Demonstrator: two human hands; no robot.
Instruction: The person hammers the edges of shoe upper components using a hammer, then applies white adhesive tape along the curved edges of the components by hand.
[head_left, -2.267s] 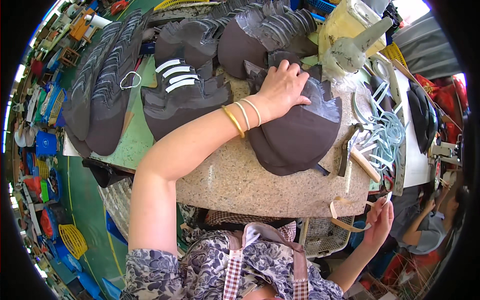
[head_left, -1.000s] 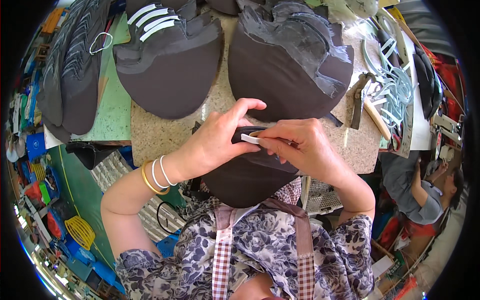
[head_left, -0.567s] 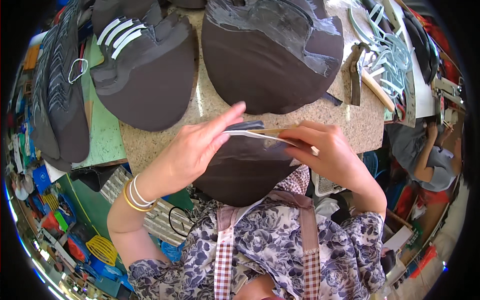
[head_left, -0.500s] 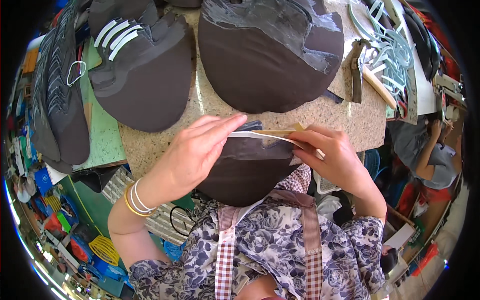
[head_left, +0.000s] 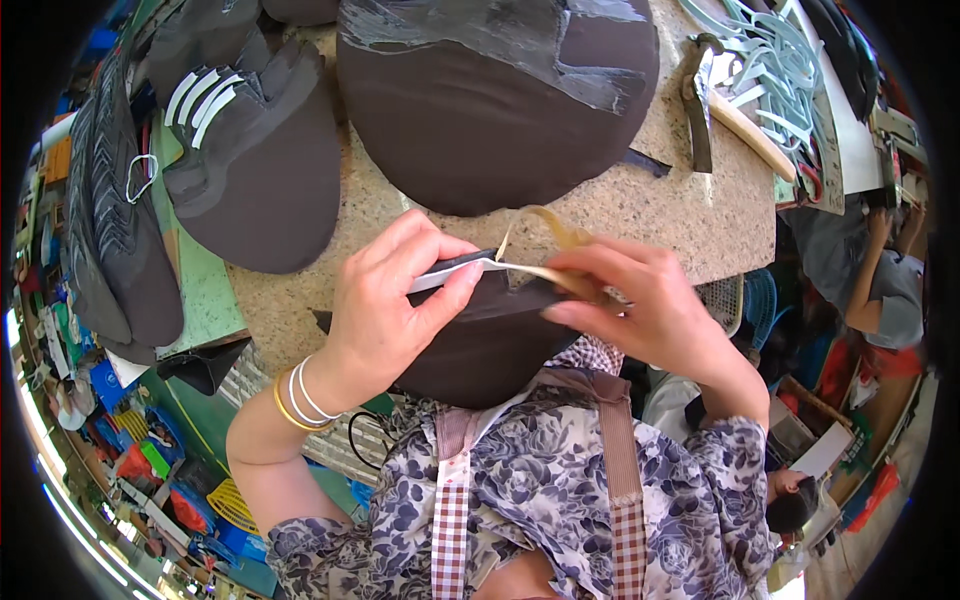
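Observation:
My left hand (head_left: pixel 385 300) pinches the upper edge of a dark fabric piece (head_left: pixel 480 365), which hangs rounded side down in front of my apron. A narrow white strip (head_left: pixel 430 280) runs along that edge, passing under my left thumb. My right hand (head_left: pixel 650 300) is closed on a thin tan strip (head_left: pixel 568 236); its free end curls up above the fingers. Between the two hands the white strip stretches toward my right fingertips. Whether tan and white are still joined there I cannot tell.
Large dark rounded pieces (head_left: pixel 490 130) and a smaller one with white stripes (head_left: pixel 270 190) lie on the speckled tabletop (head_left: pixel 300 310). Left is a stack of dark pieces (head_left: pixel 140 240). Right are a hammer-like wooden-handled tool (head_left: pixel 750 135), pale blue strips (head_left: pixel 775 80) and another person (head_left: pixel 885 275).
My left fingers have gone from stretched out along the white strip to pinching the edge. My right hand now grips the tan strip, whose end has curled upward. The view has shifted slightly.

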